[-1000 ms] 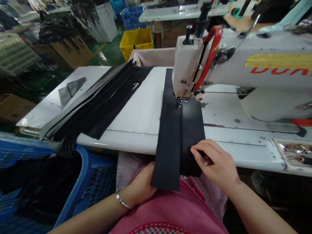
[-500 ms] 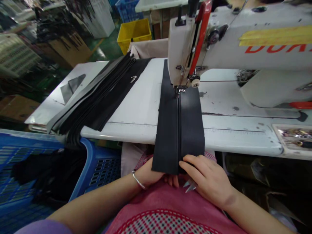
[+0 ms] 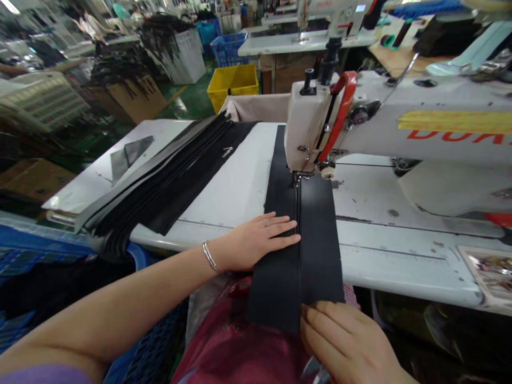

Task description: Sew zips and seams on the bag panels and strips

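A long black fabric panel (image 3: 320, 250), with a zipper-like seam down its middle, runs from under the sewing machine's presser foot (image 3: 298, 178) over the table's front edge towards my lap. Flat on its left half lies my left hand (image 3: 266, 240), fingers stretched to the middle seam. My right hand (image 3: 344, 333) grips the panel's near end at the seam, fingers closed over the edge. Beneath that palm pokes out a pointed metal tool (image 3: 314, 369), perhaps thread snips, mostly hidden. The needle area is small and hard to make out.
Left on the white table (image 3: 244, 186) lies a stack of black panels (image 3: 172, 184), with a zipper pull (image 3: 228, 152) on top. A blue basket (image 3: 140, 258) holds dark cloth at lower left. Small metal parts fill a tray (image 3: 466, 261) at right. Behind stands a yellow crate (image 3: 230, 82).
My left hand has come out from beneath the panel's near end and now lies flat on top, farther forward. My right hand stays at the near end. The camera view has tilted up.
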Demonstrator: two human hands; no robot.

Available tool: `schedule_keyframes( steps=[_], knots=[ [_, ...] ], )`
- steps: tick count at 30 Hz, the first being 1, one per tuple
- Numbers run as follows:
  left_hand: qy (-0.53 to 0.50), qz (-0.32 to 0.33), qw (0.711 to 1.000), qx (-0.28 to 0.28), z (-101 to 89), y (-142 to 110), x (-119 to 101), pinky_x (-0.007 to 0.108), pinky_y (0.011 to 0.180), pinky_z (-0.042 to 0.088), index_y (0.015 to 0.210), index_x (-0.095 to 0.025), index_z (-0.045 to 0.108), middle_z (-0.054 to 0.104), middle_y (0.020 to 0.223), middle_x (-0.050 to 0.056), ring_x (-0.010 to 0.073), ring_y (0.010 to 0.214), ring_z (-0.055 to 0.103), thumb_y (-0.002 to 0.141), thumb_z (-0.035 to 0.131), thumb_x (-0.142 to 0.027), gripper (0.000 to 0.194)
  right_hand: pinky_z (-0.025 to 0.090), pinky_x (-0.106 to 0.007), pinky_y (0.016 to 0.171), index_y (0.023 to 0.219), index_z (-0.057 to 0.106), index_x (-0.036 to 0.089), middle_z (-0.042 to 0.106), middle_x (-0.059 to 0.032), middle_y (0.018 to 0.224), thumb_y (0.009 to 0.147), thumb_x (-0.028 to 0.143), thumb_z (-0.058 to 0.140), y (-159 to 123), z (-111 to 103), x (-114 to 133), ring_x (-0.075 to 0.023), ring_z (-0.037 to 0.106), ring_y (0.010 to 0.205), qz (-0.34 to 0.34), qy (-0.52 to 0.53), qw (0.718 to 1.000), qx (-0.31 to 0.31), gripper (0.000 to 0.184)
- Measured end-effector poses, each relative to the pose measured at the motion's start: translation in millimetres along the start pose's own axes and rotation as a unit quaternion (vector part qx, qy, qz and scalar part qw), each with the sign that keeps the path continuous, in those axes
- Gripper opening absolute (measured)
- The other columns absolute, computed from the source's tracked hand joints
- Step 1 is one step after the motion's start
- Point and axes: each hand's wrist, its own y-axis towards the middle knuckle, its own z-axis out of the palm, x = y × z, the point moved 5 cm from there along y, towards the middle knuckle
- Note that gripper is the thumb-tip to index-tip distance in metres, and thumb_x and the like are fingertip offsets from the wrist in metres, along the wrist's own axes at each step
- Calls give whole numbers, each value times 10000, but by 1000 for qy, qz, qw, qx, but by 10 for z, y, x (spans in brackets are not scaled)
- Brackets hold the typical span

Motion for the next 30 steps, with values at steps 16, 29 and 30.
schedule_keyframes(
  steps=[16, 29, 30],
  knots=[
    [-38, -5, 998, 55, -88, 8, -36, 502, 1193, 110, 1472, -142, 269, 168, 1563, 163, 316, 1444, 159, 713, 661, -367, 883, 510, -297, 677, 865, 702, 161, 718, -26, 907, 951, 76, 358, 260, -48, -349, -174, 642, 821, -3, -19, 1000, 2, 365],
    [-34, -27, 999, -3, -67, 8, -162, 457, 1178, 249, 1390, -129, 416, 348, 1496, 143, 264, 1405, 294, 956, 393, -278, 460, 491, -332, 714, 1037, 674, 88, 687, -76, 955, 930, 93, 440, 381, 39, -691, -205, 597, 866, -11, -19, 999, 41, 257],
    [-30, -25, 999, -9, -65, 25, -132, 457, 1174, 259, 1386, -127, 420, 358, 1491, 144, 263, 1398, 308, 948, 407, -265, 459, 492, -333, 718, 1036, 671, 85, 686, -79, 961, 926, 91, 453, 396, 45, -716, -205, 595, 870, -11, -21, 999, 44, 245]
  ],
)
